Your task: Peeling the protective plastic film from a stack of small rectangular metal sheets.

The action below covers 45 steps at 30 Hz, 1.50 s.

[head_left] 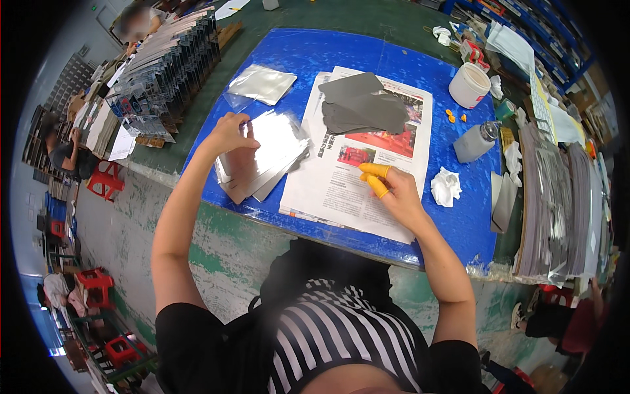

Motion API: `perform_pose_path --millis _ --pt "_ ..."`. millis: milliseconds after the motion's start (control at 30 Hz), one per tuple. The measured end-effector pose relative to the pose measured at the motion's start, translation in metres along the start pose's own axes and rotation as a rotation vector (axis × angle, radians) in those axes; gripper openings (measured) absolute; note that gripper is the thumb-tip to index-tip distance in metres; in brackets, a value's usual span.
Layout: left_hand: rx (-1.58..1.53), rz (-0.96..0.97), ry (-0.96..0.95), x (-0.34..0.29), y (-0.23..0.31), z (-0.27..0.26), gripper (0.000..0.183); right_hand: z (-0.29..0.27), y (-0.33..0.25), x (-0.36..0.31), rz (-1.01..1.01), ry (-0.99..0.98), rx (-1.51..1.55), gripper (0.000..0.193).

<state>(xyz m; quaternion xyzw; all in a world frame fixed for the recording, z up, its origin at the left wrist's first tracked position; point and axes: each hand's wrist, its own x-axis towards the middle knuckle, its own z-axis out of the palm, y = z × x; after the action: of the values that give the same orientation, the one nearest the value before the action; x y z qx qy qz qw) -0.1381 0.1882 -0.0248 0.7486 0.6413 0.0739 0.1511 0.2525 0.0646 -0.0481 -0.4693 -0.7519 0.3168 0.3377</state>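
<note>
My left hand (pixel 231 136) is over the left edge of a fanned stack of shiny, mirror-like metal sheets (pixel 272 148). Its fingers curve with a gap between thumb and forefinger; whether the fingertips touch the top sheet is unclear. Yellow finger cots cover the tips of my right hand (pixel 397 194), which hovers at the lower right of a spread newspaper (pixel 328 187). The right fingers are slightly bent and apart, nothing visible between them. On the upper part of the newspaper lies a loose pile of dark grey thin plates (pixel 367 105). Clear plastic sleeves (pixel 264 84) lie behind the shiny sheets.
A blue table mat (pixel 302 49) lies beneath everything. On the right are a white tub (pixel 469 85), a dispenser bottle (pixel 476 142), orange finger cots (pixel 451 117) and crumpled tissue (pixel 446 187). Stacked sheets (pixel 558 203) line the right edge; racked plates (pixel 164 72) stand left. Other people sit farther off.
</note>
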Motion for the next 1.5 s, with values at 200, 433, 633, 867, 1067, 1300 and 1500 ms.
perform_pose_path --millis 200,433,633,867,1067,1300,1500 --pt "0.031 -0.132 -0.157 0.018 -0.012 -0.004 0.068 0.025 -0.009 -0.001 -0.35 0.042 -0.142 0.026" --pt "-0.075 -0.191 -0.357 0.016 -0.015 -0.004 0.095 0.092 -0.063 0.013 -0.549 -0.218 -0.297 0.039" --pt "0.044 -0.145 -0.293 0.004 0.01 -0.007 0.107 0.124 -0.064 0.02 -0.447 -0.205 -0.329 0.043" --pt "0.053 -0.146 -0.221 0.001 0.007 -0.004 0.098 0.131 -0.068 0.019 -0.496 -0.14 -0.327 0.042" --pt "-0.306 -0.205 -0.525 -0.013 0.036 -0.027 0.084 0.129 -0.066 0.018 -0.482 -0.138 -0.302 0.042" --pt "-0.468 -0.022 -0.407 -0.032 0.055 -0.028 0.056 0.127 -0.065 0.018 -0.47 -0.127 -0.221 0.043" --pt "-0.499 0.107 -0.333 -0.045 0.055 -0.024 0.048 0.104 -0.058 0.036 -0.441 0.327 -0.189 0.063"
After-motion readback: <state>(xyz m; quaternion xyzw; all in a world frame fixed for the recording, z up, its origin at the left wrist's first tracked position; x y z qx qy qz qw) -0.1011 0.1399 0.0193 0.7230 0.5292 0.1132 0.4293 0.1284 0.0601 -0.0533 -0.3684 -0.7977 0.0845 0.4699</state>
